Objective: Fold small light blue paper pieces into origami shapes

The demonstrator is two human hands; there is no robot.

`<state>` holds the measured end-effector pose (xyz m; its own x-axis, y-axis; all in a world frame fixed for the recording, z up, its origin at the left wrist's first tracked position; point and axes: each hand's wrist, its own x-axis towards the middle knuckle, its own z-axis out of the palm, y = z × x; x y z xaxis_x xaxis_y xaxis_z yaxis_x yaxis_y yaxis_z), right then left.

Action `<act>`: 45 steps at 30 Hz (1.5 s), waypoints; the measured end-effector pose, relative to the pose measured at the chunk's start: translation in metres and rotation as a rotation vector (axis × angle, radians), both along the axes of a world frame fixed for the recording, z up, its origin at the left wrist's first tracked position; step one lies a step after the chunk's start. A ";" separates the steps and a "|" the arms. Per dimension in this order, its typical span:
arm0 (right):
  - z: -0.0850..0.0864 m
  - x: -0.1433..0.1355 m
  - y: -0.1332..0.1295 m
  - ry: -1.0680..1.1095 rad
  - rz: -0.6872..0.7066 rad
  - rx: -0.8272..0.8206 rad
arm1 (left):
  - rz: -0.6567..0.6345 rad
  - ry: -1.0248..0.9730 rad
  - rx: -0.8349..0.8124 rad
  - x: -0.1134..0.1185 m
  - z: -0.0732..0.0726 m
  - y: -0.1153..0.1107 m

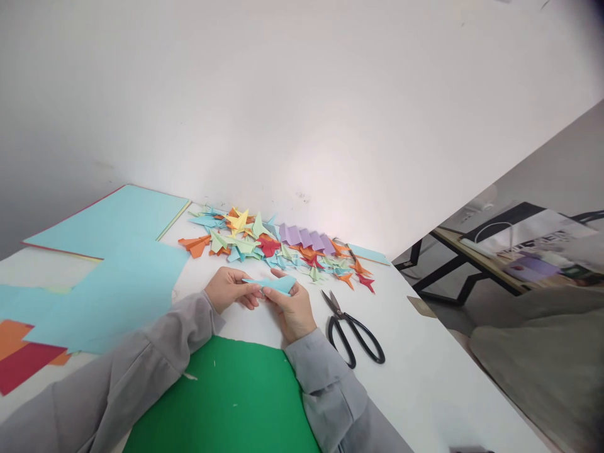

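Note:
Between my two hands is a small folded piece of light blue paper point(282, 285), held above the white table. My left hand point(229, 289) pinches its left end between thumb and fingers. Its right part is gripped by my right hand point(295, 309), with the thumb on the near side and fingers behind. Just beyond lies a heap of small folded paper planes point(240, 244) in orange, yellow, green, blue and red. A purple pleated paper strip point(306, 238) rests among them. Black-handled scissors point(353, 330) lie to the right of my right hand, blades apart and pointing away.
A green sheet point(231, 396) lies below my forearms. Large light blue sheets point(117, 296) cover the left side, with red point(28, 365) and orange paper point(13, 336) at the edge. A white wall point(302, 113) rises behind the table. Another table point(472, 255) with a bag stands right.

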<state>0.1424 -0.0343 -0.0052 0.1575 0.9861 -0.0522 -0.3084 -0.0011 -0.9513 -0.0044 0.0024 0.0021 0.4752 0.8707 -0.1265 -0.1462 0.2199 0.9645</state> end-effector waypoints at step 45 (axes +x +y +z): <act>0.006 -0.001 0.002 0.140 -0.083 -0.070 | 0.111 -0.085 -0.056 0.003 0.003 -0.002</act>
<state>0.1415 -0.0328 0.0007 0.2245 0.9633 -0.1470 -0.4396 -0.0345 -0.8976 -0.0016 -0.0001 0.0048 0.3878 0.9110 -0.1400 -0.2527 0.2512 0.9344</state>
